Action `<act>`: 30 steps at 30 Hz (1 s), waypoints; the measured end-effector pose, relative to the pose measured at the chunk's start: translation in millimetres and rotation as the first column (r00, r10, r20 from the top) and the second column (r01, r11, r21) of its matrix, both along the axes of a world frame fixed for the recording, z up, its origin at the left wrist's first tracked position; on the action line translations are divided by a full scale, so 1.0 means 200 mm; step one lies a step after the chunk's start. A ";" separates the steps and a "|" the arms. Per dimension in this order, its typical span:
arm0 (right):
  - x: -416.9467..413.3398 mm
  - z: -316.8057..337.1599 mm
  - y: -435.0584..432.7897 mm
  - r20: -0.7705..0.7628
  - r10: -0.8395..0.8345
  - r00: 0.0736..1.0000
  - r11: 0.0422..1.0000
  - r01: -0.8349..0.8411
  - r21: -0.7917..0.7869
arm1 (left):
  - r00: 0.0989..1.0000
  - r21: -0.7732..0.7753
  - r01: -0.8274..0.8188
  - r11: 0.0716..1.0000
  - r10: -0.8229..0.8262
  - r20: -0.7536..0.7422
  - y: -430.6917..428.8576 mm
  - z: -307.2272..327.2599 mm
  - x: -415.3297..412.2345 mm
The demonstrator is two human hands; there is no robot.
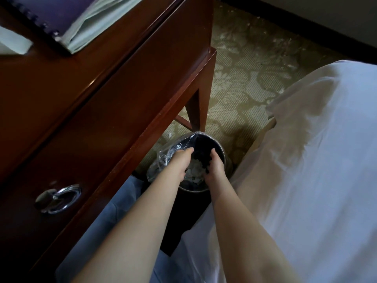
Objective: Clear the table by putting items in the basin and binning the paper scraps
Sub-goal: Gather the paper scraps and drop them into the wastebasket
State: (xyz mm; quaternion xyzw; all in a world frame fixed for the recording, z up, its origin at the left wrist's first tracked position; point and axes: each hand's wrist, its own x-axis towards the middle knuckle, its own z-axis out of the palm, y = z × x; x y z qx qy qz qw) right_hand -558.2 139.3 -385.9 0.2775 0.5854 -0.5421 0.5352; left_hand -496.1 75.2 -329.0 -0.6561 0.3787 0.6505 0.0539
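Note:
A round metal bin (221, 153) with a clear plastic liner (163, 158) stands on the carpet beside the table's leg. White paper scraps (195, 170) lie inside it. My left hand (181, 160) and my right hand (214, 164) both hang over the bin's mouth, palms facing each other, fingers pointing down into it. The scraps sit between and below the two hands. Whether any scrap is still in my fingers cannot be told.
A dark wooden table (102, 88) with a ring-handled drawer (58, 198) fills the left. On its top lie a purple spiral notebook (51, 9) and folded white papers (98, 23). A white-covered bed (316, 160) is at the right; patterned carpet (244, 68) lies between.

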 end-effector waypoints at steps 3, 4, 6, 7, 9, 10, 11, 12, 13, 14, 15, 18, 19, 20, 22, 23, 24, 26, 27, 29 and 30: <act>-0.01 0.01 -0.01 -0.108 0.062 0.992 0.994 -0.052 0.093 | 1.000 -0.027 0.029 0.999 -0.029 -0.005 0.00 0.02 0.03; -0.01 0.02 -0.02 -0.105 0.074 0.992 0.994 -0.065 0.088 | 0.999 -0.044 0.031 0.999 -0.032 -0.013 0.01 0.03 0.03; -0.01 0.04 -0.05 -0.116 0.104 0.988 0.992 -0.096 0.080 | 0.999 -0.082 0.032 0.996 -0.034 -0.028 0.02 0.06 0.05; -0.01 0.05 -0.06 -0.135 0.119 0.984 0.991 -0.110 0.074 | 0.999 -0.104 0.036 0.994 -0.040 -0.034 0.03 0.08 0.06; 0.00 0.10 -0.08 -0.179 0.113 0.977 0.993 -0.106 0.046 | 0.997 -0.156 0.047 0.987 -0.055 -0.045 0.04 0.13 0.08; 0.01 0.14 -0.09 -0.191 0.103 0.976 0.995 -0.099 0.031 | 0.996 -0.188 0.059 0.980 -0.070 -0.052 0.05 0.16 0.09; 0.01 0.17 -0.09 -0.191 0.094 0.977 0.996 -0.093 0.014 | 0.994 -0.224 0.074 0.972 -0.089 -0.059 0.06 0.19 0.10; 0.01 0.19 -0.10 -0.184 0.086 0.979 0.996 -0.087 0.003 | 0.992 -0.257 0.087 0.963 -0.107 -0.065 0.06 0.22 0.11; 0.02 0.22 -0.10 -0.173 0.073 0.982 0.997 -0.074 -0.004 | 0.990 -0.287 0.093 0.953 -0.119 -0.074 0.07 0.25 0.12; 0.02 0.27 -0.10 -0.164 0.050 0.985 0.998 -0.053 -0.014 | 0.988 -0.317 0.093 0.944 -0.126 -0.086 0.08 0.28 0.13; 0.03 0.31 -0.10 -0.170 0.023 0.985 0.999 -0.028 -0.028 | 0.987 -0.346 0.088 0.934 -0.130 -0.099 0.09 0.32 0.14; 0.06 0.43 -0.06 -0.244 -0.046 0.969 0.996 0.025 -0.088 | 0.980 -0.418 0.096 0.903 -0.160 -0.121 0.14 0.42 0.20; 0.07 0.47 -0.05 -0.263 -0.061 0.963 0.993 0.033 -0.111 | 0.976 -0.438 0.106 0.893 -0.177 -0.125 0.16 0.45 0.23; 0.08 0.52 -0.03 -0.281 -0.069 0.957 0.991 0.033 -0.133 | 0.973 -0.457 0.113 0.882 -0.191 -0.128 0.18 0.48 0.25; 0.11 0.61 0.00 -0.327 -0.075 0.942 0.986 0.021 -0.168 | 0.969 -0.504 0.102 0.857 -0.201 -0.146 0.23 0.54 0.31; 0.13 0.66 0.01 -0.345 -0.084 0.935 0.982 0.018 -0.188 | 0.965 -0.530 0.083 0.844 -0.200 -0.168 0.25 0.58 0.34; 0.15 0.71 0.02 -0.363 -0.097 0.927 0.977 0.020 -0.212 | 0.960 -0.559 0.060 0.827 -0.202 -0.195 0.27 0.62 0.38; 0.18 0.83 0.04 -0.424 -0.122 0.898 0.967 0.010 -0.256 | 0.944 -0.631 0.019 0.776 -0.222 -0.245 0.29 0.70 0.44; 0.20 0.89 0.06 -0.457 -0.130 0.880 0.958 -0.008 -0.288 | 0.934 -0.664 -0.006 0.747 -0.234 -0.272 0.30 0.74 0.48; 0.25 1.03 0.07 -0.530 -0.118 0.840 0.932 -0.090 -0.350 | 0.911 -0.721 -0.054 0.691 -0.261 -0.319 0.32 0.86 0.55; 0.26 1.09 0.07 -0.573 -0.105 0.813 0.916 -0.146 -0.375 | 0.900 -0.747 -0.079 0.660 -0.276 -0.339 0.32 0.91 0.57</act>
